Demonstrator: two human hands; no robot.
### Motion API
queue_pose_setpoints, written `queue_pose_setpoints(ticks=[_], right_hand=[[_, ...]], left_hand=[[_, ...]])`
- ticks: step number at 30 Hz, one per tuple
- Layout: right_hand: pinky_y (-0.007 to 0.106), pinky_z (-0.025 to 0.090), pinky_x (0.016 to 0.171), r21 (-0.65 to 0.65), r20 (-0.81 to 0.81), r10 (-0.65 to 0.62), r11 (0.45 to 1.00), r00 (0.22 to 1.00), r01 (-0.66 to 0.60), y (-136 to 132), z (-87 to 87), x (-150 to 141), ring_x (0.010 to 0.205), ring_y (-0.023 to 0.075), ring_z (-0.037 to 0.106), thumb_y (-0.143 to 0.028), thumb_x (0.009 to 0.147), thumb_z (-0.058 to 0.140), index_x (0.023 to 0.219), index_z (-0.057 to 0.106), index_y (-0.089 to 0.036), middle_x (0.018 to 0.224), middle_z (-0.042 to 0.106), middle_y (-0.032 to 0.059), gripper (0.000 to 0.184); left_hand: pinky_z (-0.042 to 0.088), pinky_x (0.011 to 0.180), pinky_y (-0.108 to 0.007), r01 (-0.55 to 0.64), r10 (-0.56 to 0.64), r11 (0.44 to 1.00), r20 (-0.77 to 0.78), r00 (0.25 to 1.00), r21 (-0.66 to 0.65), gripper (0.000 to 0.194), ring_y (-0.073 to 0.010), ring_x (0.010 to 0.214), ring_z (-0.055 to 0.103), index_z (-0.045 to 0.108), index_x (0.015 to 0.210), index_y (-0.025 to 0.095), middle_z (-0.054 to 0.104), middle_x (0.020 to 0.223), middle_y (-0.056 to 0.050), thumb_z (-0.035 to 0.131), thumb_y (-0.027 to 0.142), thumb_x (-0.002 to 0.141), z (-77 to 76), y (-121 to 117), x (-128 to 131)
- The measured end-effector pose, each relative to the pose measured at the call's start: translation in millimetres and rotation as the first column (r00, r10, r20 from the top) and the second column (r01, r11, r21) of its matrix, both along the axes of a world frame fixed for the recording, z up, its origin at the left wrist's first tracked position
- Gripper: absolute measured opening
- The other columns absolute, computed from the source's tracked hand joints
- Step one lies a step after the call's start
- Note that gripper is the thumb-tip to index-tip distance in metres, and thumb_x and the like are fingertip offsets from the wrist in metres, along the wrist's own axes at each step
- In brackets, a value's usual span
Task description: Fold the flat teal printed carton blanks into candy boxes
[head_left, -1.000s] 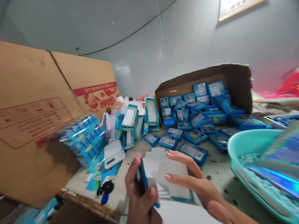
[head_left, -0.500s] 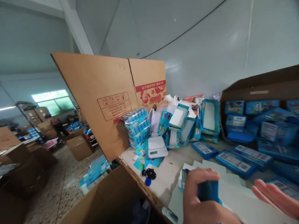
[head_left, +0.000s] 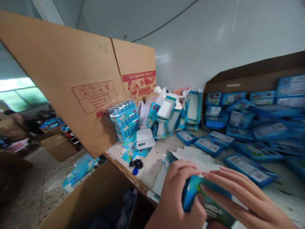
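A small blue and green printed carton (head_left: pixel 214 205) is between my two hands at the lower right. My left hand (head_left: pixel 178 190) wraps round its left end, with the thumb pressed on the printed face. Long fingers of my right hand (head_left: pixel 247 194) lie across its top and front; the right thumb is hidden. Beneath and behind the hands, white-backed flat cartons (head_left: pixel 192 156) lie overlapping on the table. Finished-looking blue boxes with barcode labels (head_left: pixel 209 145) rest just beyond them.
A white digital scale (head_left: pixel 145 140) stands near wrapped blue packs (head_left: pixel 125 119) and open cartons (head_left: pixel 166 109). Black and blue round items (head_left: pixel 136 163) lie by the table edge. A large box of blue cartons (head_left: pixel 226 83) is at right; an open cardboard box (head_left: pixel 78 197) sits below the edge.
My right hand has come in from the right, from apart with fingers extended, onto the carton. The carton's printed face now shows. The view has turned right.
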State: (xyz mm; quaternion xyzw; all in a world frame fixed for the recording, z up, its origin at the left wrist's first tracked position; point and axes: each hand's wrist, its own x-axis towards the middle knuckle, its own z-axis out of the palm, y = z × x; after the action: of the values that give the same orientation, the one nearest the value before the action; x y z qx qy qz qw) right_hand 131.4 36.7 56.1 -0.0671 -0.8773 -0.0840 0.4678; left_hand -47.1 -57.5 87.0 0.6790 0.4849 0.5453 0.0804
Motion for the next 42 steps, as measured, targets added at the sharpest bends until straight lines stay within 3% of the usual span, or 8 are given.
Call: queue_pose_setpoints(ticks=[6,13,20,26,32,35,39,42], right_hand=[[0.045,0.05,0.083,-0.184,0.15,-0.103,0.974,0.983,0.13,-9.0,20.5,-6.3,0.097,0.0275,0.067,-0.034,0.088,0.07,0.127,0.061,-0.013,0.117,0.073,0.0108,0.045],[0.044,0.052,0.097,-0.348,0.28,-0.068,0.923,0.958,0.167,-13.8,-6.2,-27.2,0.112,0.032,0.06,-0.021,0.079,0.071,0.136,0.051,-0.002,0.128,0.065,0.0183,0.064],[0.046,0.053,0.096,-0.233,0.288,-0.005,0.969,0.958,0.075,-14.4,-24.9,-36.1,0.103,0.0327,0.063,-0.027,0.083,0.066,0.126,0.059,0.0,0.119,0.068,0.0186,0.051],[0.045,0.055,0.088,-0.177,0.253,-0.035,0.981,0.967,0.082,-24.3,-31.7,-41.2,0.099,0.0308,0.064,-0.024,0.089,0.058,0.125,0.06,-0.002,0.115,0.07,0.0176,0.042],[0.045,0.053,0.094,-0.269,0.252,0.077,0.963,0.965,-0.007,-9.1,-35.8,-38.7,0.106,0.029,0.063,-0.025,0.092,0.06,0.127,0.059,-0.011,0.118,0.07,0.0148,0.038],[0.048,0.044,0.106,-0.594,0.154,0.064,0.804,0.986,0.04,12.7,-38.3,-29.8,0.122,0.0277,0.057,-0.031,0.089,0.068,0.134,0.056,-0.019,0.131,0.064,0.0132,0.048],[0.041,0.052,0.085,-0.918,0.158,-0.188,0.335,0.969,0.214,32.5,-43.5,-25.5,0.103,0.0273,0.065,-0.038,0.091,0.063,0.118,0.066,-0.014,0.114,0.07,0.0148,0.036],[0.03,0.047,0.061,-0.95,0.169,-0.146,0.237,0.975,0.201,30.0,-46.0,-30.0,0.07,0.0192,0.063,-0.041,0.094,0.057,0.1,0.072,-0.015,0.079,0.07,0.0055,0.031]], left_hand=[[0.039,0.117,-0.041,0.036,-0.054,0.997,-0.243,0.969,-0.074,0.058,-0.0232,0.133,0.048,0.045,0.137,0.025,0.053,0.136,-0.009,0.055,0.013,0.082,-24.3,17.6,-16.8],[0.036,0.118,-0.04,-0.091,0.079,0.996,-0.348,0.934,-0.017,0.049,-0.022,0.139,0.042,0.05,0.135,0.023,0.051,0.137,-0.009,0.055,0.013,0.088,-53.0,20.6,-28.5],[0.047,0.11,-0.043,-0.079,0.07,0.996,-0.21,0.975,-0.033,0.034,-0.025,0.134,0.051,0.056,0.117,0.022,0.055,0.131,-0.011,0.064,0.012,0.086,-78.1,6.5,-43.1],[0.053,0.104,-0.047,-0.047,0.047,0.999,-0.103,0.994,0.002,0.025,-0.0272,0.126,0.058,0.064,0.1,0.021,0.061,0.119,-0.009,0.07,0.004,0.081,-82.3,0.1,-49.9],[0.055,0.103,-0.043,-0.069,0.1,0.991,-0.287,0.953,0.116,0.027,-0.0205,0.107,0.067,0.06,0.092,0.019,0.067,0.098,-0.004,0.074,0.001,0.076,-71.5,0.8,-50.7],[0.056,0.102,-0.044,-0.1,0.138,0.987,-0.34,0.93,0.127,0.026,-0.0202,0.103,0.068,0.06,0.087,0.02,0.065,0.096,-0.003,0.076,0.003,0.075,-72.9,-4.6,-54.3],[0.055,0.102,-0.045,-0.177,0.203,0.978,-0.31,0.929,0.11,0.027,-0.023,0.105,0.068,0.057,0.081,0.021,0.063,0.095,-0.003,0.078,0.005,0.073,-80.4,-11.7,-57.7],[0.053,0.103,-0.046,-0.154,0.168,0.985,-0.292,0.942,0.072,0.027,-0.0235,0.108,0.067,0.056,0.081,0.022,0.062,0.095,-0.003,0.077,0.006,0.075,-81.3,-13.4,-59.0]])
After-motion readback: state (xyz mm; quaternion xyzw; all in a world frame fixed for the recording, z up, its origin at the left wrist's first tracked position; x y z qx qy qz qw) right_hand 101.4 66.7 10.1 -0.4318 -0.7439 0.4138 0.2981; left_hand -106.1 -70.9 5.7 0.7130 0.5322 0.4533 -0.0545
